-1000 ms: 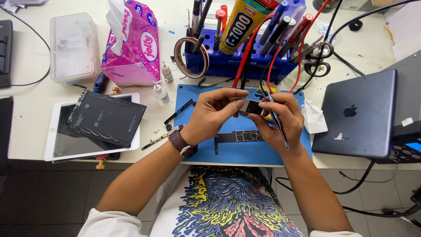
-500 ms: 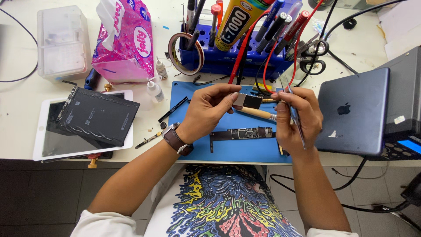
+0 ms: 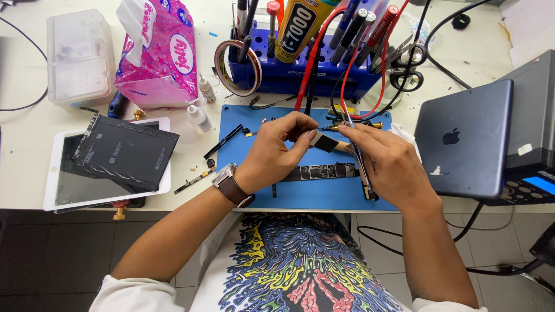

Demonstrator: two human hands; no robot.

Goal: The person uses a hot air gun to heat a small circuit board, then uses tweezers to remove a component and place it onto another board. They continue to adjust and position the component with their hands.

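So the person's got both hands up over a blue work mat (image 3: 289,193), and it looks like classic tablet teardown stuff. Left hand (image 3: 277,153) is pinched shut around something tiny at the fingertips, right by the bristle end of a small brush (image 3: 328,142). I honestly can't make out what the tiny bit is, it's hidden between thumb and fingers. Right hand (image 3: 384,162) is closed around the brush's wooden handle, and it also has a pair of tweezers (image 3: 361,164) tucked along the palm, tips pointing down toward the mat's near edge. My guess is they're parked there so they're ready without putting the brush down.

The long logic board (image 3: 324,171) lies flat on the mat just under the hands, not touched by either. Makes sense to keep it on the mat, where little parts don't skid off. A dark battery pack (image 3: 127,153) rests on a white tablet (image 3: 63,193) lying face up off to the left, out of the way, and a grey tablet back shell (image 3: 465,144) sits to the right.

Compared with half a second ago, the hands have come closer together and the brush is now right up against the left fingertips; before, the left hand held the piece a bit further from the right. The board hasn't budged.
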